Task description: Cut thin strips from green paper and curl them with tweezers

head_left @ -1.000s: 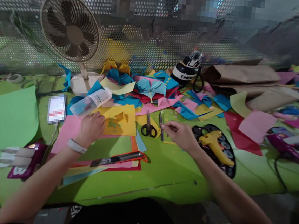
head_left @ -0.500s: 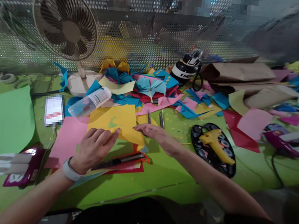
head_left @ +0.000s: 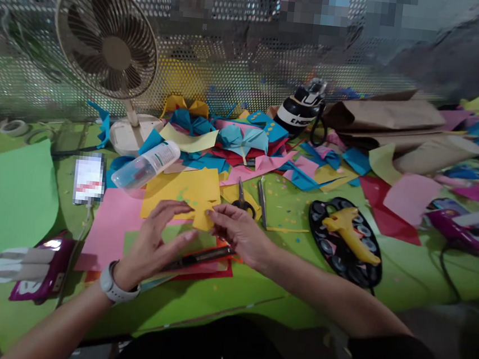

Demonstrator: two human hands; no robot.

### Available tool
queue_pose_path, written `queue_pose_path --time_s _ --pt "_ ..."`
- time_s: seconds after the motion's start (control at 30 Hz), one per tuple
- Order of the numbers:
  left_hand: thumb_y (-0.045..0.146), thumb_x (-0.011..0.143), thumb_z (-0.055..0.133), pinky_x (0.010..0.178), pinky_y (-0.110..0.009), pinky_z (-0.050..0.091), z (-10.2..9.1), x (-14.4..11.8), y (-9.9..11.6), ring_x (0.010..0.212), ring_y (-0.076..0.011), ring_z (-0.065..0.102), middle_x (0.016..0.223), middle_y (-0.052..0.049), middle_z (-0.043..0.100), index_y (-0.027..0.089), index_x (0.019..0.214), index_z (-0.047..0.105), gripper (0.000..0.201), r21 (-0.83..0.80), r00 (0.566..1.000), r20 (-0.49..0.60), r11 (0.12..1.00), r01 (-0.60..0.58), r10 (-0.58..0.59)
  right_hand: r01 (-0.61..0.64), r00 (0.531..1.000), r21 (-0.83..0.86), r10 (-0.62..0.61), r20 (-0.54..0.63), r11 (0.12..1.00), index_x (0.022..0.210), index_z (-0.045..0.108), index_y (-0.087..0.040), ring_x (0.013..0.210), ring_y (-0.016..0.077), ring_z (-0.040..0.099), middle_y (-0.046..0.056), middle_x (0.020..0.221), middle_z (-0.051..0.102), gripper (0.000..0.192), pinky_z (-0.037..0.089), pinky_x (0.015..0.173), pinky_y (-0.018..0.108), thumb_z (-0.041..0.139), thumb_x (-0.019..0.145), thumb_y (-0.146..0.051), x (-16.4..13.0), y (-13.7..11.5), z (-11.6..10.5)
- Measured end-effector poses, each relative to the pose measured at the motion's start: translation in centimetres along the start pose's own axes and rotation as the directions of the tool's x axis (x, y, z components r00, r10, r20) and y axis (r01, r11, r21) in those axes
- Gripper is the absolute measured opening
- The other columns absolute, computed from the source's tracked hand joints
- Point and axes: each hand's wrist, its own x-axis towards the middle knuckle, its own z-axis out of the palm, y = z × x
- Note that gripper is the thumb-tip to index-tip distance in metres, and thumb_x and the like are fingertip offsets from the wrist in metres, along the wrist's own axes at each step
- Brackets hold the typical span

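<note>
My right hand pinches a small yellow paper piece between thumb and fingers, its edges partly hidden. To its left, my left hand is open, with thumb and fingers apart around the near side of that piece. Behind both hands lies a yellow paper sheet with small green bits on it. Below the hands a dark utility knife rests on stacked coloured sheets. Dark-handled scissors and metal tweezers lie just beyond my right hand.
A clear bottle lies on its side near the fan. A phone and a purple power strip are at left. At right, a yellow glue gun sits on a black palette. Paper scraps fill the back.
My right hand has turned from flat to pinching the small yellow piece, drawing back from the scissors and uncovering them. My left hand has opened, its thumb spreading away from the fingers.
</note>
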Motion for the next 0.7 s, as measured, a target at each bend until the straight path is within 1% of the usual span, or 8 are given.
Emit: queue_pose_path --time_s 0.13,0.2,0.27,0.37,0.43,0.53,0.63,0.7 --pt "0.026 0.084 0.060 0.098 -0.040 0.041 0.6 -0.6 0.5 0.117 -0.0240 0.051 0.118 -0.011 0.058 0.019 0.086 0.056 0.007 -0.014 0.999 0.036 1.000 0.022 -0.021 -0.038 0.999 0.046 0.036 0.033 0.998 0.075 0.062 -0.018 0.059 0.0073 0.059 -0.005 0.068 0.064 0.034 0.039 0.052 0.018 0.085 0.055 -0.034 -1.1 1.1 -0.2" --pt "0.022 0.086 0.056 0.099 -0.039 0.040 0.4 -0.8 0.5 0.120 -0.0228 0.050 0.121 -0.010 0.057 0.020 0.082 0.055 0.005 -0.078 0.990 0.141 0.996 0.040 -0.029 -0.097 0.993 0.030 0.095 0.074 0.995 0.076 0.063 -0.018 0.053 0.0054 0.054 -0.005 0.065 0.062 0.033 0.037 0.049 0.017 0.084 0.056 -0.034 -1.9 1.7 -0.8" --pt "0.022 0.086 0.056 0.101 -0.038 0.039 -0.1 -0.9 0.4 0.123 -0.0223 0.048 0.124 -0.010 0.055 0.020 0.080 0.055 0.006 -0.171 0.957 0.290 0.983 0.061 -0.009 -0.137 0.986 0.014 0.136 0.093 0.990 0.076 0.064 -0.017 0.046 0.0039 0.046 -0.006 0.058 0.058 0.033 0.034 0.044 0.017 0.085 0.056 -0.034 -2.4 2.3 -1.5" --pt "0.023 0.086 0.057 0.103 -0.040 0.037 -0.4 -1.0 -0.2 0.126 -0.0232 0.046 0.127 -0.009 0.054 0.019 0.077 0.056 0.009 -0.259 0.909 0.416 0.960 0.105 0.013 -0.109 0.992 0.025 0.107 0.067 0.994 0.067 0.062 -0.015 0.039 0.0028 0.038 -0.008 0.047 0.052 0.031 0.029 0.040 0.017 0.084 0.057 -0.034 -2.4 2.8 -2.2" --pt "0.025 0.085 0.059 0.104 -0.042 0.035 -0.2 -1.1 -0.7 0.126 -0.0237 0.046 0.130 -0.008 0.053 0.020 0.085 0.059 0.005 -0.278 0.934 0.356 0.949 0.150 -0.044 -0.088 0.996 0.054 0.087 0.035 0.995 0.066 0.063 -0.015 0.038 0.0029 0.040 -0.007 0.046 0.053 0.030 0.029 0.039 0.017 0.084 0.059 -0.035 -2.2 2.8 -2.2" --pt "0.029 0.081 0.065 0.105 -0.043 0.035 0.4 -1.2 -1.3 0.127 -0.0233 0.044 0.133 -0.008 0.050 0.025 0.113 0.055 0.034 -0.352 0.968 0.130 0.903 0.246 -0.213 -0.092 0.995 0.144 0.098 -0.033 0.985 0.074 0.067 -0.016 0.045 0.0046 0.052 -0.004 0.060 0.064 0.031 0.035 0.043 0.017 0.085 0.056 -0.034 -2.1 2.4 -1.7" --pt "0.035 0.079 0.067 0.097 -0.038 0.043 0.8 -1.2 -1.3 0.119 -0.0230 0.049 0.126 -0.008 0.054 0.023 0.122 0.050 0.047 -0.508 0.912 0.015 0.783 0.360 -0.410 -0.066 0.993 0.204 0.084 -0.082 0.977 0.074 0.069 -0.017 0.054 0.0076 0.060 -0.002 0.066 0.068 0.031 0.041 0.047 0.017 0.087 0.053 -0.032 -2.1 2.0 -1.3" --pt "0.040 0.082 0.063 0.087 -0.034 0.048 0.8 -1.2 -1.2 0.107 -0.0215 0.057 0.114 -0.009 0.060 0.020 0.120 0.053 0.044 -0.607 0.855 0.069 0.659 0.444 -0.513 -0.040 0.993 0.216 0.062 -0.098 0.976 0.075 0.070 -0.017 0.058 0.0092 0.063 -0.001 0.069 0.070 0.030 0.044 0.050 0.018 0.087 0.053 -0.031 -2.0 1.9 -1.2"
